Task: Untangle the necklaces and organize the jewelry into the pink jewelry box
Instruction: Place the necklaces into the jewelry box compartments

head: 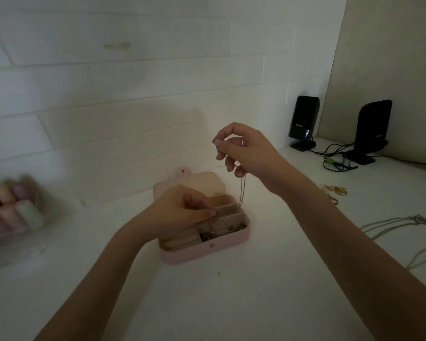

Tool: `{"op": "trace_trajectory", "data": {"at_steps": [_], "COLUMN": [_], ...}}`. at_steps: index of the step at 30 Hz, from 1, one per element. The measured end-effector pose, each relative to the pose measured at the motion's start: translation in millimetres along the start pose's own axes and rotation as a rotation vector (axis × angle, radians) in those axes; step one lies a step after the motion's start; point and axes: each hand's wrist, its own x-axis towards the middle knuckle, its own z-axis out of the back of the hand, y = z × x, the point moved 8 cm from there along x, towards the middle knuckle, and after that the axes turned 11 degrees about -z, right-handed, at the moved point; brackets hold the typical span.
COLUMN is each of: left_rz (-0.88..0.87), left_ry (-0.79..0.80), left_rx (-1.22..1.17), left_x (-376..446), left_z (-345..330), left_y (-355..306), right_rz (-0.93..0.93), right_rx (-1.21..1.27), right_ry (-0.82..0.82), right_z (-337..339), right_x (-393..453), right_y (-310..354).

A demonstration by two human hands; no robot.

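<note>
The right hand [241, 148] is raised, its fingers [218, 143] pinched narrow on a thin silver chain necklace [241, 190] that hangs straight below them, likely so it drops untangled into the open pink jewelry box [207, 252] on the white worktop [256, 291]. Lower, the left hand [180, 210] pinches what seems the chain's other end just above the box's beige compartments, apparently to guide it in. More silver chains [394, 223] lie well to the right of both hands.
</note>
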Motion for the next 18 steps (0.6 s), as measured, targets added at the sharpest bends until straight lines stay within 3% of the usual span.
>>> {"op": "trace_trajectory", "data": {"at_steps": [7, 11, 15, 18], "left_rz": [-0.012, -0.008, 0.016, 0.039], "left_ry": [0.165, 0.054, 0.027, -0.004], "left_rx": [0.078, 0.02, -0.309, -0.288], "left_x": [-4.6, -2.0, -0.7, -1.5], "left_z": [-3.5, 6.4, -1.6, 1.7], "left_y": [3.7, 6.1, 3.7, 6.3], "right_rz": [-0.019, -0.006, 0.001, 0.008], "right_rx": [0.025, 0.025, 0.031, -0.037], "right_ry": [0.147, 0.196, 0.178, 0.126], "right_z": [-27.9, -40.3, -40.4, -31.5], "right_x": [-8.8, -12.7, -14.1, -10.7], "right_y": [0.0, 2.4, 4.5, 3.8]}}
